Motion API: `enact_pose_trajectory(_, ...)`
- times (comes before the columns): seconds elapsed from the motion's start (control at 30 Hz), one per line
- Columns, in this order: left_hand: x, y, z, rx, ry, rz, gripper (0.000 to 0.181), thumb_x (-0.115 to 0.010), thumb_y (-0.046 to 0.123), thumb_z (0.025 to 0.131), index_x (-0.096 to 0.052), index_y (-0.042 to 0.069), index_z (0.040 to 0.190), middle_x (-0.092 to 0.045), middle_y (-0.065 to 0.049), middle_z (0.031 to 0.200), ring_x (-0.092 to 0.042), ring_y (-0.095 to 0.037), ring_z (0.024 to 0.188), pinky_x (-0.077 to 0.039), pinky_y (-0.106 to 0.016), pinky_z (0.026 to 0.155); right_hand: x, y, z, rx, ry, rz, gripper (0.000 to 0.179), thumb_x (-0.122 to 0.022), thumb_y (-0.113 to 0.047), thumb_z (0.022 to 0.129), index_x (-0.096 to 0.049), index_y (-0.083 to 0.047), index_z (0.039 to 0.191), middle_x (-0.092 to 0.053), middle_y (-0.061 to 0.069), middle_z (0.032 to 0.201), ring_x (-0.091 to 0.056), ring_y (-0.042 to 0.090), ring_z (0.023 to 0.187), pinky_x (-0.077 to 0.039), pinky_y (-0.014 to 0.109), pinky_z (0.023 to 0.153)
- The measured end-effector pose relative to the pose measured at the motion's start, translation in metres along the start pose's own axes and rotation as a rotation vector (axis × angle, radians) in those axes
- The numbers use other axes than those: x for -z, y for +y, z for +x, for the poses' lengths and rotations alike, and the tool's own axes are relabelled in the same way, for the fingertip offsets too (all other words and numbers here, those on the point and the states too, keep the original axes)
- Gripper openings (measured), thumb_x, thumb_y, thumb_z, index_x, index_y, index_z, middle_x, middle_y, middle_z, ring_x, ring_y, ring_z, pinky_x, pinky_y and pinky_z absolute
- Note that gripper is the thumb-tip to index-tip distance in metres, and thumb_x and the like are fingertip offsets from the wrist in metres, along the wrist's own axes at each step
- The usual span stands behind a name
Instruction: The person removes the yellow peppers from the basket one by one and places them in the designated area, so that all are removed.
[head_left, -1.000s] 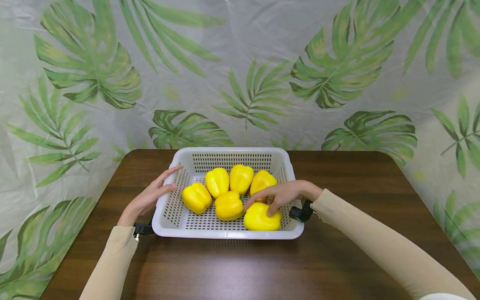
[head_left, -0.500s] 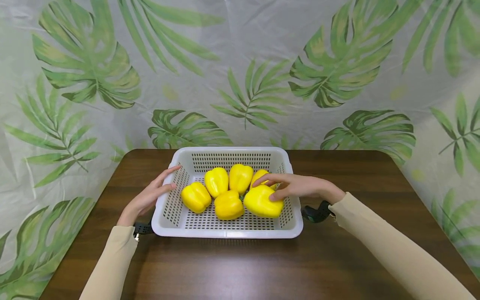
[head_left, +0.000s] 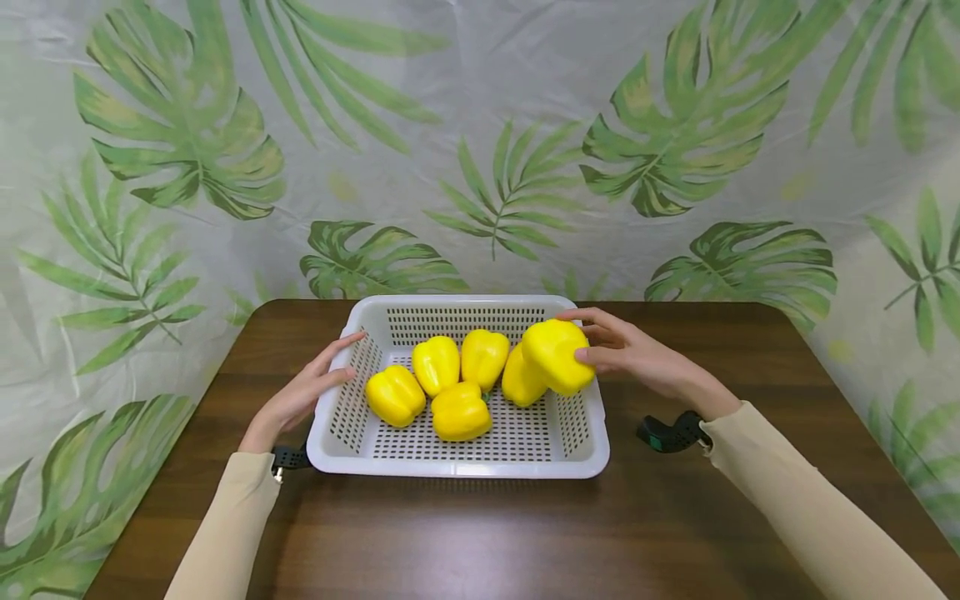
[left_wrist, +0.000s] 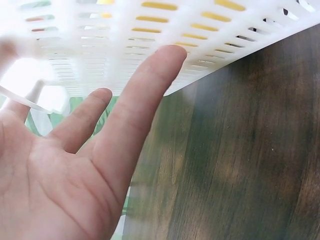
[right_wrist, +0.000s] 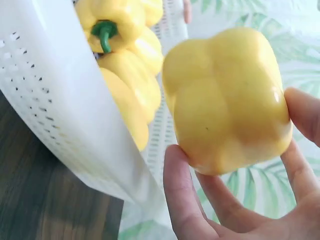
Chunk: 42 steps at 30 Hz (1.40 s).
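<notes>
My right hand (head_left: 648, 354) holds a yellow bell pepper (head_left: 555, 354) between thumb and fingertips, raised over the basket's right side. In the right wrist view that held bell pepper (right_wrist: 227, 100) shows its lobed end, with the fingertips around it. At the left end of the white slotted basket (head_left: 457, 469), my left hand (head_left: 296, 396) touches the rim with its fingers extended. The left wrist view shows the left hand (left_wrist: 85, 165) with fairly straight fingers by the slotted outer wall. Several yellow bell peppers, one of them (head_left: 460, 412) near the middle, lie inside the basket.
The basket stands on a dark brown wooden table (head_left: 450, 542), near its back edge. A leaf-patterned curtain (head_left: 517, 83) hangs behind the table. Both wrists carry black straps.
My right hand has lifted the front right bell pepper from the basket floor and carried it up, back and to the right. The left hand has stayed at the rim.
</notes>
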<state>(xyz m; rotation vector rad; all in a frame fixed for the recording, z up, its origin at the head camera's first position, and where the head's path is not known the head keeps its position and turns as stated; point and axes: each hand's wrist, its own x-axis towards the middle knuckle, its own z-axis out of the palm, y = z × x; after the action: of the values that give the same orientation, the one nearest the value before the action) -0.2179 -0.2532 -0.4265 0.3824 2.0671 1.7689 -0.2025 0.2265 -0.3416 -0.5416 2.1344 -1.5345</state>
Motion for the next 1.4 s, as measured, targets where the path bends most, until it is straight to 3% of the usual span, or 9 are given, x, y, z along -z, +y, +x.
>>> enact_pose_trajectory(0.3, 0.000, 0.001, 0.000, 0.004, 0.000, 0.005, 0.060, -0.047, 0.017, 0.100, -0.020, 0.028, 0.153, -0.014, -0.019, 0.154, -0.051, -0.048, 0.111, -0.052, -0.056, 0.074, 0.015, 0.009, -0.013, 0.027, 0.135, 0.038, 0.056, -0.054, -0.020, 0.099, -0.030, -0.018, 0.149, -0.038, 0.017, 0.140, -0.049, 0.028, 0.117, -0.046, 0.045, 0.093)
enact_pose_trajectory(0.47, 0.000, 0.002, -0.001, 0.002, 0.003, 0.011, 0.060, -0.047, 0.017, 0.100, -0.020, 0.029, 0.152, -0.015, -0.019, 0.153, -0.051, -0.047, 0.111, -0.053, -0.056, 0.073, 0.021, 0.013, -0.018, 0.033, 0.211, 0.101, 0.056, -0.054, -0.020, 0.099, -0.029, -0.020, 0.150, -0.035, 0.019, 0.138, -0.053, 0.022, 0.111, -0.050, 0.034, 0.087)
enact_pose_trajectory(0.67, -0.001, 0.002, 0.000, -0.003, 0.003, 0.013, 0.060, -0.047, 0.016, 0.101, -0.019, 0.028, 0.153, -0.014, -0.019, 0.154, -0.050, -0.048, 0.112, -0.053, -0.056, 0.073, 0.029, 0.020, -0.024, 0.034, 0.283, 0.149, 0.055, -0.052, -0.020, 0.100, -0.030, -0.023, 0.150, -0.034, 0.016, 0.137, -0.054, 0.016, 0.108, -0.052, 0.029, 0.083)
enact_pose_trajectory(0.9, 0.000, 0.000, 0.000, -0.011, -0.012, 0.005, 0.059, -0.045, 0.016, 0.101, -0.018, 0.026, 0.153, -0.013, -0.020, 0.154, -0.052, -0.047, 0.110, -0.052, -0.056, 0.074, 0.036, 0.031, -0.029, 0.033, 0.329, 0.147, 0.055, -0.050, -0.019, 0.100, -0.027, -0.022, 0.151, -0.037, 0.011, 0.132, -0.055, 0.014, 0.103, -0.052, 0.029, 0.080)
enact_pose_trajectory(1.4, 0.001, 0.000, 0.000, -0.016, -0.010, -0.012, 0.059, -0.046, 0.016, 0.101, -0.019, 0.026, 0.153, -0.015, -0.019, 0.153, -0.054, -0.046, 0.108, -0.052, -0.056, 0.073, 0.046, 0.072, -0.030, -0.019, 0.374, 0.137, 0.057, -0.051, -0.022, 0.100, -0.025, -0.021, 0.151, -0.033, 0.019, 0.136, -0.061, 0.013, 0.093, -0.053, 0.031, 0.081)
